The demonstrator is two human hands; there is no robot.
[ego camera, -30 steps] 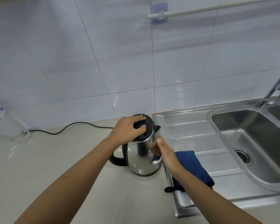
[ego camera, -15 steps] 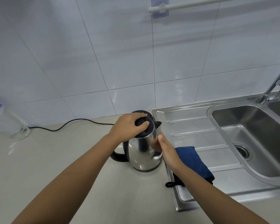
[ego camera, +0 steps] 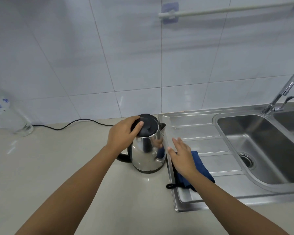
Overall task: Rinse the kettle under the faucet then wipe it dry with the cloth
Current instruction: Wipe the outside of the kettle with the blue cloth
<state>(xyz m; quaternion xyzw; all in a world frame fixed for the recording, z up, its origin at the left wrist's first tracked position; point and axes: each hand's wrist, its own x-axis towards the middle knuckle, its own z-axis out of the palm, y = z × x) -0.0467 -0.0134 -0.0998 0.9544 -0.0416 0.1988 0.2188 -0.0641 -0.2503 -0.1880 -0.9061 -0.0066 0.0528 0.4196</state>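
Note:
A steel kettle [ego camera: 147,154] with a black lid and black handle stands upright on the beige counter, close to the sink's left edge. My left hand [ego camera: 123,133] rests on top of the kettle, fingers wrapped over the lid. My right hand [ego camera: 181,156] hovers just right of the kettle, fingers spread, not touching it. Under that hand lies a dark blue cloth [ego camera: 200,168] on the steel draining board. The faucet [ego camera: 285,89] rises at the far right behind the sink basin [ego camera: 261,143].
A black cable [ego camera: 71,124] runs along the wall from the kettle's base to the left. A clear plastic bottle [ego camera: 8,114] leans at the far left of the counter [ego camera: 58,167]. A white rail [ego camera: 227,10] is fixed high on the tiled wall.
My right hand has let go of the kettle's side and drawn back to the right, opening its fingers. My left hand stays on the lid.

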